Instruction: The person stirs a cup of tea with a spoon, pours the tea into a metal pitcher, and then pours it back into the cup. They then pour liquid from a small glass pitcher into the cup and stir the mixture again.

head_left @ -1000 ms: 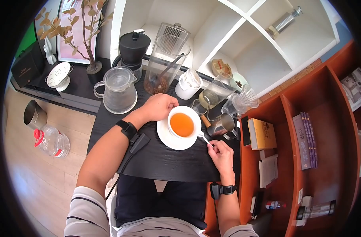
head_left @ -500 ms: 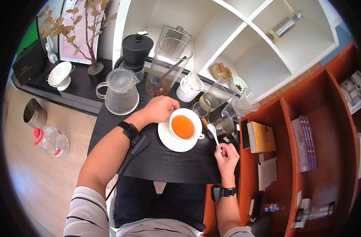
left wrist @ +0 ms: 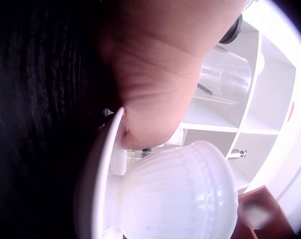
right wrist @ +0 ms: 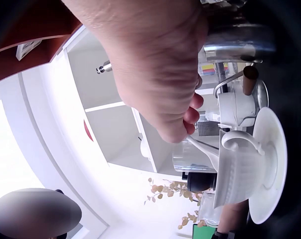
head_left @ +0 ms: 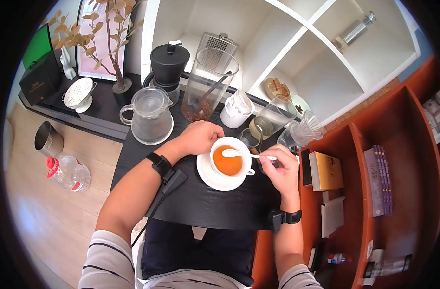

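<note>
A white cup [head_left: 249,172] of orange-brown liquid [head_left: 228,165] stands on a white saucer [head_left: 206,174] at the middle of the black table. My left hand [head_left: 200,137] grips the saucer's far left rim; its thumb [left wrist: 155,127] lies over the edge, and the other fingers are mostly hidden behind it. My right hand [head_left: 282,169] pinches the handle of a white spoon [head_left: 233,153] between thumb and fingers. The spoon's bowl is over the liquid, inside the cup's rim in the head view. In the right wrist view, the spoon slants down into the cup [right wrist: 240,169].
Behind the cup stand a glass pitcher [head_left: 152,118], a black grinder [head_left: 169,62], a tall glass container [head_left: 213,86] and a white cup with a filter bag [head_left: 237,110]. Glassware, including a ribbed dripper [head_left: 309,127], crowds the right. A wooden bookshelf [head_left: 357,159] borders the table's right side.
The spoon moved from the cup's right side out to the right, turned bowl-up, then came in over the liquid with my right hand. My left hand stays on the saucer.
</note>
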`<state>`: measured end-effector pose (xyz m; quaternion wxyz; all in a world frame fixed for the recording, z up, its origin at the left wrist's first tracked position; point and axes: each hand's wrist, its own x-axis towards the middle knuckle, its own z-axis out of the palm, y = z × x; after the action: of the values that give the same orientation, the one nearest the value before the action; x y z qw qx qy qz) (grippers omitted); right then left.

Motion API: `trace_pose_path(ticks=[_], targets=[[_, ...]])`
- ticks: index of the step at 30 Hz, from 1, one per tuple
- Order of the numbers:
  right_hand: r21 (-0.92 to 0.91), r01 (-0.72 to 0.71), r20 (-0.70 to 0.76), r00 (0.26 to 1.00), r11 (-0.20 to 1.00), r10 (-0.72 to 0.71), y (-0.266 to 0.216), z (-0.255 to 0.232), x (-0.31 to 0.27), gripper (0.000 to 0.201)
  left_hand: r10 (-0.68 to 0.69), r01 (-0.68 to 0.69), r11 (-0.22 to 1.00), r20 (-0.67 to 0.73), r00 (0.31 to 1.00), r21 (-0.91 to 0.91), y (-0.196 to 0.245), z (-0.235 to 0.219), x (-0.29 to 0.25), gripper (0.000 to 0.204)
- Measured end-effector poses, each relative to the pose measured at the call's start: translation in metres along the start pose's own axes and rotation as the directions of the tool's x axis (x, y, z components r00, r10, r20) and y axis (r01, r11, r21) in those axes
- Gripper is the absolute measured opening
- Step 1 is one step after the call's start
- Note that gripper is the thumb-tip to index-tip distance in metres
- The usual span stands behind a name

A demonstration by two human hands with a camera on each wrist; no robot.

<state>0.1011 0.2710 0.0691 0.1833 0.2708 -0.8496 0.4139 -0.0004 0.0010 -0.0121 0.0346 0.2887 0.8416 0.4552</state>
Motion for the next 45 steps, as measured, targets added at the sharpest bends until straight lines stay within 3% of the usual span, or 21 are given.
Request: trace_pose_path(ticks=[10, 17, 21, 24, 26, 34, 39, 45], targets=[[0.131, -0.056, -0.026, 0.998, 0.990, 0.060, 0.003, 0.032, 0.001, 0.011, -0.026, 0.025, 1.000, 0.042, 0.999, 0.014, 0.006, -0.003, 0.001, 0.017], [0.245, -0.032, -0.061, 0.997, 0.969, 0.048, 0.009, 0.033, -0.011, 0.014, -0.070, 0.078, 0.993, 0.090, 0.993, -0.093, 0.006, -0.002, 0.002, 0.019], [0.340, -0.128, -0.143, 0.972, 0.931, 0.186, 0.012, 0.043, -0.018, 0.017, -0.086, 0.101, 0.986, 0.115, 0.990, -0.131, 0.007, -0.003, 0.001, 0.023], [0.317, -0.089, -0.178, 0.972, 0.944, 0.151, 0.014, 0.048, -0.020, 0.020, -0.100, 0.115, 0.984, 0.116, 0.988, -0.133, 0.007, -0.003, 0.000, 0.024], [0.216, 0.020, -0.231, 0.972, 0.976, 0.032, 0.017, 0.050, -0.020, 0.024, -0.102, 0.116, 0.983, 0.099, 0.990, -0.142, 0.008, -0.003, 0.000, 0.025], [0.220, 0.095, -0.243, 0.969, 0.971, -0.040, 0.020, 0.045, -0.018, 0.031, -0.140, 0.148, 0.982, 0.078, 0.987, -0.117, 0.018, -0.002, 0.002, 0.020], [0.194, 0.089, -0.218, 0.975, 0.977, -0.046, 0.026, 0.044, -0.021, 0.034, -0.147, 0.148, 0.988, 0.018, 0.989, -0.037, 0.026, 0.003, 0.005, 0.007], [0.205, 0.088, -0.234, 0.971, 0.975, -0.039, 0.031, 0.045, -0.023, 0.038, -0.160, 0.161, 0.987, 0.028, 0.987, -0.019, 0.025, 0.003, 0.006, 0.006]])
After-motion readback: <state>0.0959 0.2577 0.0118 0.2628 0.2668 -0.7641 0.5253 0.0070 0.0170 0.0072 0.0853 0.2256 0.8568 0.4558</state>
